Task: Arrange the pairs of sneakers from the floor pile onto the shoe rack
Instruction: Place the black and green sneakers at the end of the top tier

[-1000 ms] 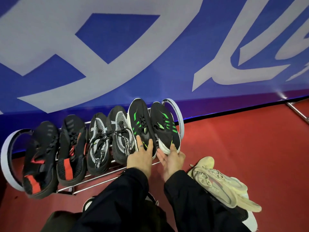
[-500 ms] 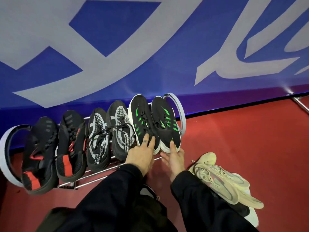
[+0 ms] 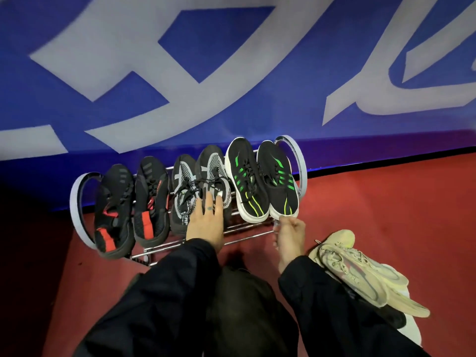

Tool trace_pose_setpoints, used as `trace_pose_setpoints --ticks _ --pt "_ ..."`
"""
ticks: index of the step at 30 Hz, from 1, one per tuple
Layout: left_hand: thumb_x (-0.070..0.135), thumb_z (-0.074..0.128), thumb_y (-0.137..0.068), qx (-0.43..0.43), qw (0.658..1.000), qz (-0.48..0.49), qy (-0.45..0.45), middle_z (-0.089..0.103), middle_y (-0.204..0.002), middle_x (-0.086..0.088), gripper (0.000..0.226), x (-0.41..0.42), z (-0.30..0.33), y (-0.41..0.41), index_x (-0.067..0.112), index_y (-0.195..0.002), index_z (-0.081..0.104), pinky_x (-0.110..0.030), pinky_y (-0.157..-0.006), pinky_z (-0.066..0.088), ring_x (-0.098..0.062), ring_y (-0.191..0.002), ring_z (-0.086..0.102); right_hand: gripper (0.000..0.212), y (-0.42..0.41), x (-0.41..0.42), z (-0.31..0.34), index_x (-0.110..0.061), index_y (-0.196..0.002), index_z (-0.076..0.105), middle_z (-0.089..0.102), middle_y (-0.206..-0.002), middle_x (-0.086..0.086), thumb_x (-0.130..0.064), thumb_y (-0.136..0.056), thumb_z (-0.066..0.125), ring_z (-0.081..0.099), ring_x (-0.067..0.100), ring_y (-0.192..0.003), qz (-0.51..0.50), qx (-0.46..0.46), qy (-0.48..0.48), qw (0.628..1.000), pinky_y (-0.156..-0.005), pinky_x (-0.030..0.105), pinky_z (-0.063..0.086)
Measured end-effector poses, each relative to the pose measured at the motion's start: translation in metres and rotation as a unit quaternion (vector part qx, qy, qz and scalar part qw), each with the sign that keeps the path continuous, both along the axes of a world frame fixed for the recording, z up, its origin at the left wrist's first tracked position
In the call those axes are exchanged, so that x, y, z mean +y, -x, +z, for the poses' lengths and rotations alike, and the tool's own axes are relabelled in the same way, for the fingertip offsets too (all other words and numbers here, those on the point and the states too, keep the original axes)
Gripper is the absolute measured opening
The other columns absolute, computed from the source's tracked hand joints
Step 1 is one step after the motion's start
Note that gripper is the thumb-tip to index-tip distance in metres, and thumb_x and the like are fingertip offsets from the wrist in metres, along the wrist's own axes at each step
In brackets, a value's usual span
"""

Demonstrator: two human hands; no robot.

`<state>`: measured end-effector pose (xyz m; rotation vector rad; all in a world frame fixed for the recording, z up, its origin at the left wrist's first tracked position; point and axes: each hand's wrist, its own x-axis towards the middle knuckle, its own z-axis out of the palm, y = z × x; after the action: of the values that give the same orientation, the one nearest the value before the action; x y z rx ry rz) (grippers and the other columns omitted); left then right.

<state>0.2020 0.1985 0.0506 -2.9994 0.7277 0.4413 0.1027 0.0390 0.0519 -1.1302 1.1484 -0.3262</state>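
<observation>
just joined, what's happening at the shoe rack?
A person is loading sneakers onto a low wire rack by a blue banner. Three pairs sit on it: black-red, black-grey, black-green. The left hand rests flat on the black-grey pair; the right hand touches the heel of the rightmost black-green shoe. A cream pair lies on the red floor to the right, not yet racked.

Head-worn view, steeply down, close above shoe rack [image 3: 247,229].
</observation>
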Motion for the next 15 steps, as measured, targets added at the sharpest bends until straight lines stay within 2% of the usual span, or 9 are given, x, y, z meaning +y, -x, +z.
trace_pose_setpoints --ticks 2,4,5,6,7,9,11,12,15 --pt "0.031 0.053 -0.096 -0.010 0.999 -0.024 0.035 0.002 -0.170 -0.012 0.084 0.005 0.002 -0.004 0.016 -0.161 0.002 -0.044 -0.125 0.020 -0.038 -0.155 0.012 0.025 -0.002 0.005 0.006 -0.006 -0.101 0.057 0.054 -0.082 0.005 -0.025 -0.085 0.057 0.051 0.020 -0.073 0.058 0.009 0.102 0.993 -0.061 0.027 0.040" --pt "0.037 0.061 -0.091 -0.016 0.998 -0.050 0.032 0.002 -0.171 -0.011 0.093 0.016 0.010 -0.009 0.025 -0.162 0.001 -0.045 -0.119 0.029 -0.036 -0.151 0.024 0.011 -0.013 0.021 0.013 -0.011 -0.102 0.061 0.057 -0.079 0.002 -0.016 -0.093 0.056 0.052 0.015 -0.068 0.175 0.001 0.154 0.972 -0.065 0.028 0.042" --pt "0.037 0.066 -0.086 -0.044 0.997 -0.059 0.019 0.004 -0.170 -0.013 0.099 0.024 0.014 -0.011 0.028 -0.161 0.001 -0.046 -0.114 0.034 -0.036 -0.147 0.031 0.015 -0.020 0.030 0.015 -0.018 -0.108 0.063 0.059 -0.081 0.000 -0.018 -0.095 0.057 0.054 0.014 -0.067 0.247 0.006 0.185 0.951 -0.067 0.029 0.044" --pt "0.035 0.068 -0.083 -0.077 0.995 -0.058 -0.002 0.007 -0.169 -0.015 0.103 0.032 0.017 -0.014 0.029 -0.161 0.001 -0.047 -0.111 0.036 -0.035 -0.144 0.034 0.023 -0.028 0.039 0.018 -0.027 -0.118 0.063 0.062 -0.092 -0.001 -0.024 -0.096 0.058 0.059 0.015 -0.074 0.316 0.018 0.231 0.920 -0.074 0.031 0.048" --pt "0.033 0.068 -0.083 -0.096 0.994 -0.048 -0.024 0.010 -0.169 -0.016 0.102 0.041 0.017 -0.016 0.028 -0.161 0.002 -0.048 -0.111 0.035 -0.034 -0.146 0.032 0.035 -0.036 0.048 0.016 -0.035 -0.130 0.059 0.060 -0.111 0.000 -0.032 -0.096 0.058 0.064 0.018 -0.088 0.380 0.035 0.294 0.876 -0.085 0.033 0.051" --pt "0.031 0.060 -0.090 -0.074 0.996 -0.018 -0.056 0.011 -0.169 -0.011 0.092 0.055 0.016 -0.022 0.028 -0.160 0.002 -0.053 -0.115 0.029 -0.033 -0.153 0.017 0.052 -0.048 0.061 0.011 -0.044 -0.148 0.042 0.038 -0.150 -0.001 -0.045 -0.097 0.054 0.061 0.024 -0.117 0.482 0.083 0.421 0.764 -0.098 0.039 0.050" --pt "0.030 0.055 -0.096 -0.022 0.998 0.016 -0.063 0.011 -0.169 -0.004 0.082 0.064 0.013 -0.024 0.031 -0.160 0.003 -0.055 -0.112 0.034 -0.032 -0.154 0.012 0.056 -0.055 0.070 0.005 -0.046 -0.152 0.031 0.019 -0.166 -0.003 -0.047 -0.100 0.050 0.056 0.029 -0.126 0.532 0.112 0.501 0.673 -0.097 0.043 0.052" --pt "0.032 0.055 -0.097 -0.015 0.998 0.027 -0.057 0.015 -0.168 -0.003 0.080 0.066 0.011 -0.024 0.030 -0.160 0.005 -0.054 -0.109 0.038 -0.032 -0.154 0.013 0.055 -0.056 0.071 0.002 -0.046 -0.153 0.028 0.018 -0.167 -0.004 -0.045 -0.101 0.048 0.059 0.031 -0.124 0.539 0.125 0.522 0.649 -0.092 0.044 0.054" --pt "0.047 0.057 -0.094 -0.045 0.997 0.059 -0.021 0.033 -0.160 -0.003 0.076 0.068 0.009 -0.025 0.025 -0.157 0.021 -0.051 -0.104 0.042 -0.029 -0.149 0.025 0.051 -0.056 0.074 -0.008 -0.040 -0.152 0.030 0.027 -0.163 -0.002 -0.037 -0.103 0.045 0.068 0.036 -0.104 0.516 0.151 0.569 0.622 -0.077 0.045 0.058"
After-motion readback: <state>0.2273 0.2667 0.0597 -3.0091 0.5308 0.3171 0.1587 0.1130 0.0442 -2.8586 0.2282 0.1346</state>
